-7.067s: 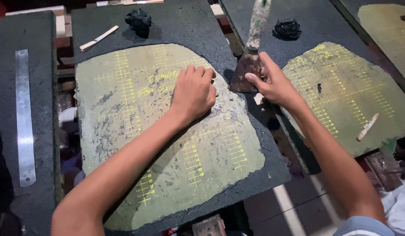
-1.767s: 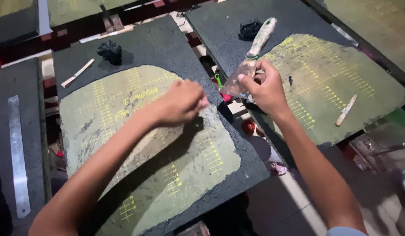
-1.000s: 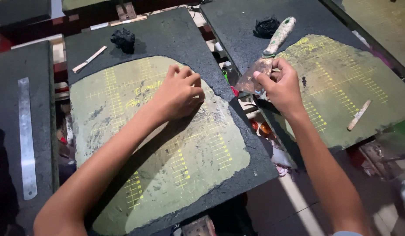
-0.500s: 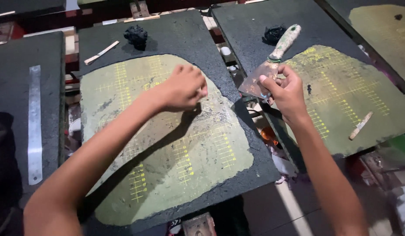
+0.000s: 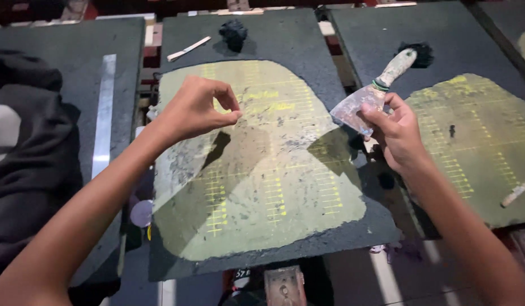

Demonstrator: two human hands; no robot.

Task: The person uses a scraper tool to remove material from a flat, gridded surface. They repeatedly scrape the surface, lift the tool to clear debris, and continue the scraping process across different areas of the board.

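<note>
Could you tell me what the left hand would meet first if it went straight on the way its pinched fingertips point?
Probably the blade of the scraper, held by the right hand; the left hand pinches rightward, though depth is unclear.

Dim surroundings, bright overhead light on centre; hard shadows beneath hands; edges dark, slight blur.

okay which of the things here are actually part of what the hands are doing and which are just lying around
In use:
- putty knife, held by the right hand
- yellow-green sheet under the raised left hand
- dark slab beneath it

Lying about:
- metal ruler
- small stick
- black clump
- neighbouring sheet
</note>
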